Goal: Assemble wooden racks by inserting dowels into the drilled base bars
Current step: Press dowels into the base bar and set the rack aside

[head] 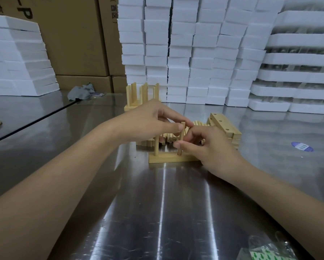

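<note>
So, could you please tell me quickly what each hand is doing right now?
Left hand: pinches the top of the upright dowel.
Right hand: pinches the same dowel lower down, above the base bar.

A shiny metal table (176, 203) is shown, on which a base bar (168, 158) with two upright dowels (156, 147), loose dowels (198, 123), stacked bars (225, 126), finished racks (138, 96), a grey cloth (81, 92), a blue sticker (302, 146) and white foam blocks (195, 53) are laid.
</note>
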The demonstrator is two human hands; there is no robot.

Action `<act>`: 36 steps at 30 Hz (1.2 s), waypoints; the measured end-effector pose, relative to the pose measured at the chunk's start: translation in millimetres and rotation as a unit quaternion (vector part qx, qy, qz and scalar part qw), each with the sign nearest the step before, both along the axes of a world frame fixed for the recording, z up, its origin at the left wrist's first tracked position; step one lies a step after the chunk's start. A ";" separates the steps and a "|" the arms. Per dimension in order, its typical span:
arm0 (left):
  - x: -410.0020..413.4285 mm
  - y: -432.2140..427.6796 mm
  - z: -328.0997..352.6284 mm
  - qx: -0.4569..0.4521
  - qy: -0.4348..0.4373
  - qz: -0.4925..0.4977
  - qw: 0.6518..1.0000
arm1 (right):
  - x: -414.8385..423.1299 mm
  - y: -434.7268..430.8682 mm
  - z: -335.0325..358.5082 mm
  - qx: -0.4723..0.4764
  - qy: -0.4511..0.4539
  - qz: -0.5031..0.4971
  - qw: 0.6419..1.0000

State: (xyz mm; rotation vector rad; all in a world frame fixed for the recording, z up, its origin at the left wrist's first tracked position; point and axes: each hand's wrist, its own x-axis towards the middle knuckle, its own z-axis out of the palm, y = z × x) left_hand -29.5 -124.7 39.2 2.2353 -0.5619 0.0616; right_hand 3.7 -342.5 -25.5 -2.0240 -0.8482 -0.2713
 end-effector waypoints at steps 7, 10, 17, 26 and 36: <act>1.0 0.4 -1.7 -0.027 -0.012 -0.009 1.000 | -1.8 -2.2 -0.8 0.013 0.036 0.048 0.998; 1.9 -0.8 -3.3 -0.020 -0.013 -0.017 1.000 | 1.6 1.9 -2.0 0.033 0.063 0.024 0.997; 0.6 1.2 -1.1 -0.017 -0.004 -0.024 1.000 | -4.8 0.3 1.9 0.011 0.062 0.050 0.997; -0.3 0.0 2.2 0.016 0.007 -0.022 1.000 | -2.8 2.0 -0.4 0.018 0.071 0.048 0.996; 3.7 2.2 -0.4 0.018 0.016 -0.035 0.999 | -6.1 0.1 4.9 -0.005 0.060 0.027 0.998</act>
